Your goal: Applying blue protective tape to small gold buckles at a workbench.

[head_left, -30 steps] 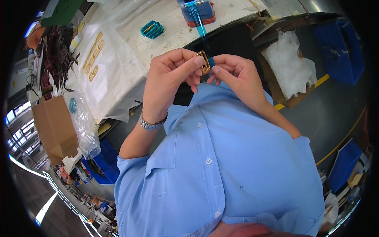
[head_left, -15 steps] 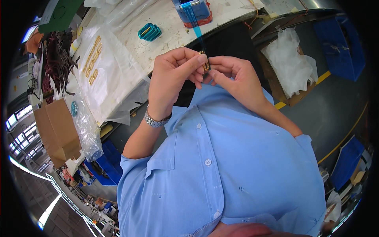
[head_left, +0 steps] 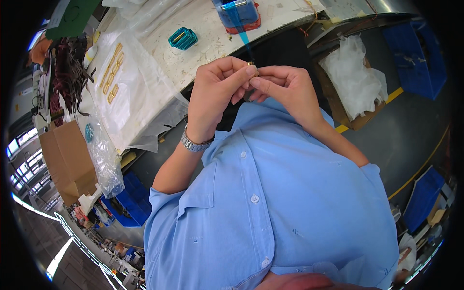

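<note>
In front of my chest, my left hand [head_left: 216,92] and my right hand [head_left: 292,94] meet with thumbs and fingers pinched together. Between their fingertips is a small gold metal buckle [head_left: 251,64], of which only the top edge shows. A see-through blue strip of film [head_left: 240,30] runs down to the fingertips from a roll in a blue holder [head_left: 256,15] on the bench. My fingers hide most of the buckle and the strip's end. On the bench to the left sits a pile of teal-wrapped oblong rings [head_left: 182,38].
Several gold oblong buckles [head_left: 110,82] lie in rows on clear plastic sheeting [head_left: 137,79] on the white bench [head_left: 208,46]. A cardboard box [head_left: 67,162] stands at the left. White plastic bags [head_left: 355,75] fill a carton at the right, near blue bins [head_left: 418,58].
Both hands have drawn closer together and the buckle has sunk deeper between the fingertips, so less of it shows. My left wrist has shifted slightly right.
</note>
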